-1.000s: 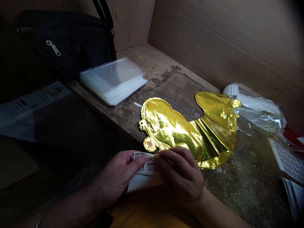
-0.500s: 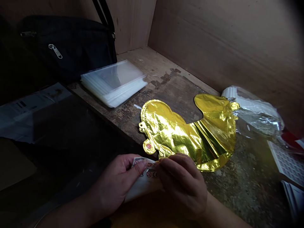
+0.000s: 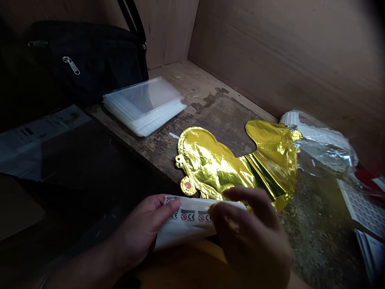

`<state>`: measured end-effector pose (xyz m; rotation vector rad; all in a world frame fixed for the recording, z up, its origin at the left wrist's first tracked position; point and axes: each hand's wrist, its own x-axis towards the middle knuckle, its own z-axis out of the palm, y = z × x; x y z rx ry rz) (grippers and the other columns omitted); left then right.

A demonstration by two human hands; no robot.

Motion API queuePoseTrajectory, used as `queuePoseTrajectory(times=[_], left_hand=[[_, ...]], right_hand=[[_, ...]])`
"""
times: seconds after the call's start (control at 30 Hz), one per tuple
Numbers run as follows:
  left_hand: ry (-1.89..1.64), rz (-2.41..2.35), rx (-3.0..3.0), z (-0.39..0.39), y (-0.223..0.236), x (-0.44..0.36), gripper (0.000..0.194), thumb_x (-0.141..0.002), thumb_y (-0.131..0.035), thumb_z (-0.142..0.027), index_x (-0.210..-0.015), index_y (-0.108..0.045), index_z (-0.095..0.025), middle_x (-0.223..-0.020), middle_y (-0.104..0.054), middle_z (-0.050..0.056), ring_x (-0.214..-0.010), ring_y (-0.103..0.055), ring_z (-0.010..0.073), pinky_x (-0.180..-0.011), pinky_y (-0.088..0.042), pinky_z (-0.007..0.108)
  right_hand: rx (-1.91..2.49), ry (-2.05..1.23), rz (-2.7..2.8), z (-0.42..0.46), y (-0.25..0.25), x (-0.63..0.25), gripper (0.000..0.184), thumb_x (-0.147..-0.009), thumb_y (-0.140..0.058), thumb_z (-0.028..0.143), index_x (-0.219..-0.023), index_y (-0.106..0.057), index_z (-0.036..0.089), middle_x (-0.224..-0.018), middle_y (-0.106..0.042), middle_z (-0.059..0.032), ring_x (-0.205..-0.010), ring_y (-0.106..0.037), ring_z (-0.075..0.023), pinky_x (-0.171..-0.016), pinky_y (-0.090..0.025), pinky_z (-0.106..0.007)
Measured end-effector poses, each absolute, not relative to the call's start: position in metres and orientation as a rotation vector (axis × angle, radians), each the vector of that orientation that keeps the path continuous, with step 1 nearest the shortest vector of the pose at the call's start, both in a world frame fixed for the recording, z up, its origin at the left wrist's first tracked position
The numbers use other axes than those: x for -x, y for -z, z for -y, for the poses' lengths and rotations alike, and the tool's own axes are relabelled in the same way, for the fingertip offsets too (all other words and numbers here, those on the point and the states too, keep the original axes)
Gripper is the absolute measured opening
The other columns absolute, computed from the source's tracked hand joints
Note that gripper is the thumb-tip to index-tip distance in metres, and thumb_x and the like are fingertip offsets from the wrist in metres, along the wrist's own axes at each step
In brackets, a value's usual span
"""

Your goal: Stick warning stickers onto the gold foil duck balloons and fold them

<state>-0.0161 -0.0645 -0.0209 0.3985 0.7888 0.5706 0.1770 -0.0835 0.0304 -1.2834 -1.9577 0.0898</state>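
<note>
Left hand [image 3: 141,228] holds printed sheet [image 3: 189,220] — gold foil balloon [image 3: 216,168] beyond.

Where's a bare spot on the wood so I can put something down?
Bare wood lies between the stack of clear plastic bags and the gold foil balloon, running to the back corner. A rough patch sits right of the balloon, beside the white dotted sheet. It's crowded in front, around the left hand, right hand and white printed strip.

Left hand [image 3: 140,230] pinches, thumb on top; right hand [image 3: 249,228] is blurred, fingers loosely curled.
</note>
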Motion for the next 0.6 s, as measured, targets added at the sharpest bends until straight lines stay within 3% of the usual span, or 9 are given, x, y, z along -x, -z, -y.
queuePoseTrajectory(times=[0.1,0.17,0.27,0.33,0.43,0.6], left_hand=[[-0.572,-0.987,-0.83,0.064,0.02,0.022,0.032,-0.093,-0.056,-0.045,-0.099,-0.071,-0.018,-0.084,-0.072,0.004,-0.078,-0.066,0.0173,-0.071,-0.051,0.026],[-0.646,-1.066,-1.341,0.06,0.017,0.029,0.023,-0.095,-0.054,-0.037,-0.099,-0.071,-0.022,-0.091,-0.072,0.002,-0.085,-0.067,0.0163,-0.073,-0.051,0.024],[-0.864,-0.92,-2.192,0.049,0.015,0.039,0.023,-0.091,-0.053,-0.012,-0.101,-0.07,-0.025,-0.113,-0.071,0.001,-0.109,-0.063,0.0178,-0.098,-0.046,0.031],[-0.892,-0.805,-2.522,0.039,0.016,0.041,0.027,-0.088,-0.052,-0.005,-0.1,-0.069,-0.023,-0.129,-0.065,0.003,-0.127,-0.053,0.0221,-0.114,-0.03,0.043],[-0.763,-0.713,-2.673,0.028,0.024,0.038,0.022,-0.09,-0.049,-0.007,-0.096,-0.067,-0.019,-0.139,-0.059,0.006,-0.137,-0.044,0.0235,-0.121,-0.016,0.049],[-0.706,-0.674,-2.725,0.027,0.04,0.035,0.028,-0.092,-0.043,-0.003,-0.101,-0.066,-0.017,-0.138,-0.06,0.008,-0.134,-0.049,0.0195,-0.122,-0.017,0.044]], right_hand=[[1.613,-0.451,1.627,0.064,-0.036,-0.183,0.005,-0.084,-0.068,0.023,-0.08,-0.071,0.021,-0.086,-0.063,-0.0044,-0.075,-0.061,-0.0162,-0.063,-0.05,-0.027],[1.692,-0.797,1.371,0.05,-0.034,-0.188,0.013,-0.082,-0.071,0.031,-0.077,-0.072,0.019,-0.076,-0.066,-0.0033,-0.068,-0.06,-0.0153,-0.06,-0.049,-0.027],[1.692,-1.155,1.04,0.035,-0.026,-0.19,0.023,-0.074,-0.075,0.038,-0.073,-0.071,0.015,-0.066,-0.065,-0.0025,-0.059,-0.057,-0.0132,-0.055,-0.048,-0.026],[1.686,-1.268,0.937,0.031,-0.02,-0.188,0.027,-0.07,-0.077,0.039,-0.071,-0.07,0.014,-0.062,-0.063,-0.0016,-0.054,-0.056,-0.0123,-0.052,-0.047,-0.025],[1.707,-1.367,0.889,0.027,-0.012,-0.184,0.026,-0.067,-0.078,0.038,-0.071,-0.068,0.013,-0.058,-0.061,-0.0002,-0.05,-0.052,-0.0109,-0.048,-0.044,-0.024],[1.741,-1.454,0.928,0.024,-0.007,-0.179,0.024,-0.07,-0.071,0.037,-0.068,-0.065,0.014,-0.054,-0.059,-0.0003,-0.046,-0.05,-0.0111,-0.045,-0.04,-0.024]])
